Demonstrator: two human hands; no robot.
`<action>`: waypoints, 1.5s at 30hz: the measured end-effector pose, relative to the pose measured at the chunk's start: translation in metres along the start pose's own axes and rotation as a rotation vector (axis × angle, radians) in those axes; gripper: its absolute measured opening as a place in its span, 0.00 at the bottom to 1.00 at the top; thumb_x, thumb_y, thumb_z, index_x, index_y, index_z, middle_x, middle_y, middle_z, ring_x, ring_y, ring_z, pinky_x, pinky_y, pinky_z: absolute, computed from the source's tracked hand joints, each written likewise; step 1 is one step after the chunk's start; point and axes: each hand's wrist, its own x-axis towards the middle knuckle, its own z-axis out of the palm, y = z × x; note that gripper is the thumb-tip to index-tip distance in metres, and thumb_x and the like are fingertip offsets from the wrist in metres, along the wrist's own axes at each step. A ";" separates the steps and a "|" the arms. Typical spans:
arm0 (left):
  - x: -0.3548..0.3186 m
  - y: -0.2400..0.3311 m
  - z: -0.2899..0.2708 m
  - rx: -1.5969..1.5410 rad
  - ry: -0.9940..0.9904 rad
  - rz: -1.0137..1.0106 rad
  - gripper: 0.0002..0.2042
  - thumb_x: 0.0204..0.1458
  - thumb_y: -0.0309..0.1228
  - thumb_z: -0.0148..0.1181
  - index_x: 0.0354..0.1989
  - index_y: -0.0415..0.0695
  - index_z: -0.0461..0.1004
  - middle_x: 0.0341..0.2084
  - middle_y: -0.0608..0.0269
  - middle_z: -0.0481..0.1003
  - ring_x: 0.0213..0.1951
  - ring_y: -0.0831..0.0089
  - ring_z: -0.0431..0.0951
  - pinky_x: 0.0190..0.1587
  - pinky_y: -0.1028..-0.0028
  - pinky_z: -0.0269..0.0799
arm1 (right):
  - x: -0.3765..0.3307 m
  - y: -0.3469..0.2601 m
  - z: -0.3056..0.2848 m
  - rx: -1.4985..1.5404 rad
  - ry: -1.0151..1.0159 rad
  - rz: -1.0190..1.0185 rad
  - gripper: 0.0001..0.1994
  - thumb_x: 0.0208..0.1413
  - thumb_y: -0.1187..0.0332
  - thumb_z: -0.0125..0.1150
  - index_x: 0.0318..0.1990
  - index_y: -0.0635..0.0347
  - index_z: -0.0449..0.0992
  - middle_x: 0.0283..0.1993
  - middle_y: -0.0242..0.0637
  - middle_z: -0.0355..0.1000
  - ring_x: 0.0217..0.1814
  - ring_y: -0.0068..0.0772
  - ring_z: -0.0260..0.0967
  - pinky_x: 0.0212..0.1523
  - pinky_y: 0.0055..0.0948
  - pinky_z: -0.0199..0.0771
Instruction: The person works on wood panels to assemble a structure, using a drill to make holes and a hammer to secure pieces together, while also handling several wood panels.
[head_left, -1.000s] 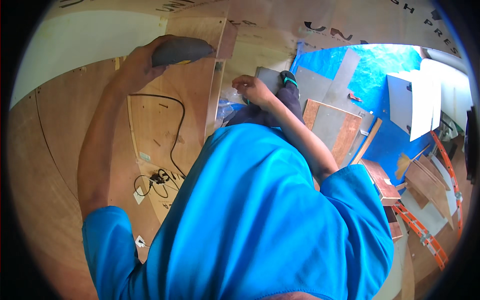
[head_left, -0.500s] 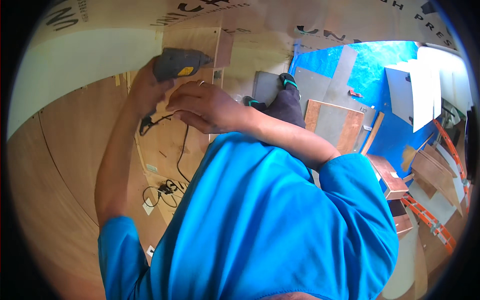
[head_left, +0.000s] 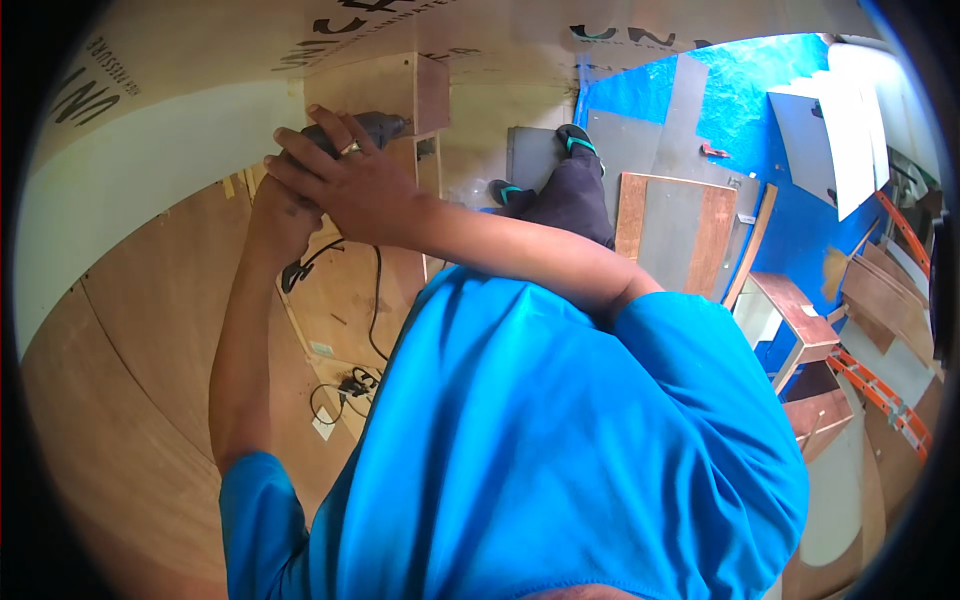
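A grey corded power drill points right, its tip close to the edge of a raised wooden box. Whether the tip touches wood, I cannot tell. My left hand is closed round the drill's handle. Across the drill's body lies my right hand, its fingers bent over the top and back and overlapping my left hand. Those fingers hide most of the drill. A black power cord hangs below the hands toward a tangle of cord lower down.
Plywood panels curve along the left, with a printed laminate sheet overhead. At right are a blue tarp, a framed board, open wooden boxes, white panels and an orange ladder. My sandalled feet stand on grey sheeting.
My right hand has moved up and left from below the drill onto its body, covering the yellow label. My left hand keeps its hold, slightly lower in view.
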 end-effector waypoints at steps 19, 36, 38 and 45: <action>-0.022 0.003 -0.022 -0.024 0.104 0.103 0.16 0.50 0.21 0.60 0.49 0.36 0.72 0.30 0.56 0.78 0.23 0.71 0.76 0.25 0.71 0.71 | 0.003 0.004 -0.017 0.086 -0.021 -0.102 0.39 0.51 0.65 0.65 0.73 0.49 0.59 0.77 0.42 0.49 0.76 0.58 0.48 0.73 0.59 0.53; -0.088 -0.013 -0.024 -0.609 0.437 -0.061 0.17 0.50 0.23 0.65 0.50 0.40 0.73 0.27 0.64 0.76 0.19 0.78 0.73 0.20 0.75 0.67 | -0.052 0.154 0.105 0.093 -0.247 0.173 0.13 0.47 0.73 0.63 0.43 0.56 0.82 0.43 0.43 0.76 0.48 0.48 0.75 0.49 0.44 0.76; -0.090 -0.015 -0.022 -0.640 0.426 -0.064 0.17 0.50 0.23 0.64 0.50 0.39 0.73 0.27 0.64 0.76 0.19 0.78 0.73 0.20 0.75 0.67 | -0.055 0.154 0.105 0.213 -0.170 0.160 0.13 0.47 0.74 0.62 0.43 0.55 0.82 0.41 0.42 0.76 0.48 0.46 0.75 0.48 0.43 0.76; -0.093 -0.023 -0.018 -0.641 0.491 -0.041 0.18 0.50 0.22 0.64 0.51 0.39 0.73 0.27 0.63 0.76 0.19 0.78 0.72 0.20 0.76 0.67 | -0.059 0.147 0.103 -0.024 -0.029 -0.050 0.12 0.46 0.74 0.60 0.40 0.57 0.80 0.42 0.39 0.76 0.50 0.45 0.74 0.51 0.43 0.74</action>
